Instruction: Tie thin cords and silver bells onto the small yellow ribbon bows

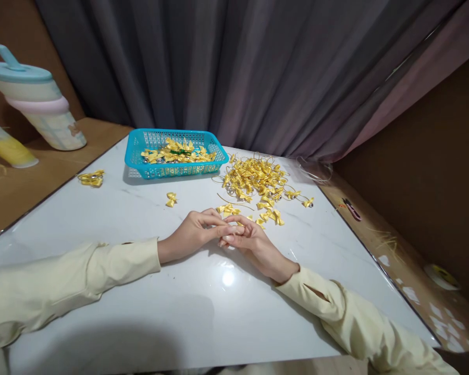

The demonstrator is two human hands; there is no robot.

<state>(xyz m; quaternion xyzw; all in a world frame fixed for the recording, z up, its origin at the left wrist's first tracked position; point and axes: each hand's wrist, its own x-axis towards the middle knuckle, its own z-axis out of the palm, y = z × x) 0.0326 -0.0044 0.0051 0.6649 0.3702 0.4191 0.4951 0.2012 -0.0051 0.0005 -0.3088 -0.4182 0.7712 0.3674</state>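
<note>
Over the middle of the white table my left hand (197, 233) and my right hand (254, 242) meet, fingertips touching and pinched together. Whatever is between them is hidden by the fingers; a bit of yellow shows just behind. Right beyond the fingertips lie several loose yellow ribbon bows (271, 215). Behind these is a heap of yellow bows (254, 176) with small silver bells and thin golden cords. A single yellow bow (171, 199) rests to the left, beyond my left hand.
A blue plastic basket (168, 171) with more bows stands at the back. A small bow bundle (91, 178) lies at the table's left. Farther left are a tumbler (49, 112) and a yellow-white cup (11, 148). Pink-handled snippers (352, 209) and a tape roll (441, 276) lie right.
</note>
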